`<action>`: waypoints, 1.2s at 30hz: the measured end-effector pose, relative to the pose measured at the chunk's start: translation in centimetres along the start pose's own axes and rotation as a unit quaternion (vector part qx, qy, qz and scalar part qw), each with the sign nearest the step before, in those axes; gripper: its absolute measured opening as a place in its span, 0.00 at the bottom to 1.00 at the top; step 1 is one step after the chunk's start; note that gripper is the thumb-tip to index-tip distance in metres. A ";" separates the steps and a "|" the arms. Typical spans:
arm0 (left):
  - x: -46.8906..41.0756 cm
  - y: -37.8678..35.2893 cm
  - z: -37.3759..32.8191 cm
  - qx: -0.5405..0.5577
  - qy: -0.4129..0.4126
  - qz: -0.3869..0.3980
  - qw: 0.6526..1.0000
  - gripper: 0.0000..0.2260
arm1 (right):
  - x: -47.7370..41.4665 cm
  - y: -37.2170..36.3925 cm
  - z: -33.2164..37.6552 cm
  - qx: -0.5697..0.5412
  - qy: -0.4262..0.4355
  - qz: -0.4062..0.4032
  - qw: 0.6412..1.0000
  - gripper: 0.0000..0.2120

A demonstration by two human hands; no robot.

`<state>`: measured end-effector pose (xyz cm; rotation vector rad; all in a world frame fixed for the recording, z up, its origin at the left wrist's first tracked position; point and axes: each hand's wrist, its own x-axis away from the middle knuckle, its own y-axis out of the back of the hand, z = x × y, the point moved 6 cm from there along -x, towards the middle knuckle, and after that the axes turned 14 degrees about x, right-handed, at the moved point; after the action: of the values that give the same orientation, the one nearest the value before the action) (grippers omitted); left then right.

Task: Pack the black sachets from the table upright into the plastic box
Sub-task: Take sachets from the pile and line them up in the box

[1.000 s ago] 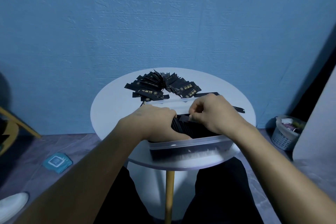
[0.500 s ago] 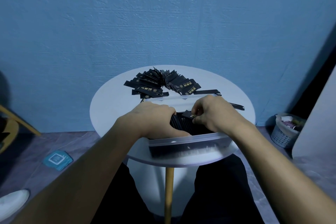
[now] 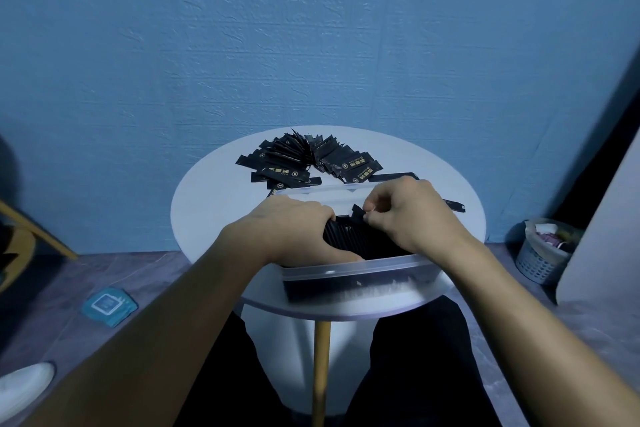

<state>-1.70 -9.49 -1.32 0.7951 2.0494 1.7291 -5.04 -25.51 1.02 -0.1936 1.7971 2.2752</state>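
A clear plastic box (image 3: pixel 360 270) stands at the near edge of the round white table (image 3: pixel 214 204). Inside it a row of black sachets (image 3: pixel 356 239) stands upright. My left hand (image 3: pixel 294 232) reaches into the box and its curled fingers hold the row at its left side. My right hand (image 3: pixel 412 215) pinches the top of one black sachet (image 3: pixel 357 211) between thumb and fingers, just above the row. A loose pile of black sachets (image 3: pixel 308 159) with gold print lies fanned out on the far part of the table.
A single black sachet (image 3: pixel 453 205) lies on the table right of my right hand. On the floor are a teal packet (image 3: pixel 109 305) at left and a small basket (image 3: pixel 543 253) with rubbish at right. A wooden chair leg (image 3: pixel 38 232) shows at far left.
My right hand has lifted slightly, so the pinched sachet's top now pokes above the row. My left hand stays on the row. The camera has tilted slightly.
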 end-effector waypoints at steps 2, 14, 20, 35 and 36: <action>0.0 0.0 0.0 -0.002 -0.003 -0.003 1.000 0.39 | 0.2 0.1 0.2 -0.056 0.017 0.009 0.998 0.04; 0.0 0.0 -0.1 0.007 -0.009 -0.011 1.000 0.41 | 0.5 -2.0 1.2 -0.207 0.031 0.169 0.963 0.08; 0.4 0.0 -0.1 0.024 0.001 0.006 1.000 0.55 | 1.3 -1.8 1.8 -0.262 0.058 0.250 0.930 0.06; 0.4 0.2 -0.2 0.015 0.015 0.013 1.000 0.39 | 1.0 0.5 0.3 0.118 -0.004 -0.070 0.991 0.11; 0.4 0.2 -0.2 0.016 0.016 0.012 1.000 0.39 | 1.1 0.2 0.3 0.140 -0.014 -0.052 0.989 0.13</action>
<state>-2.10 -9.34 -1.04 0.8108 2.1012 1.7373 -6.10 -25.15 0.98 -0.1985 2.0145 1.9215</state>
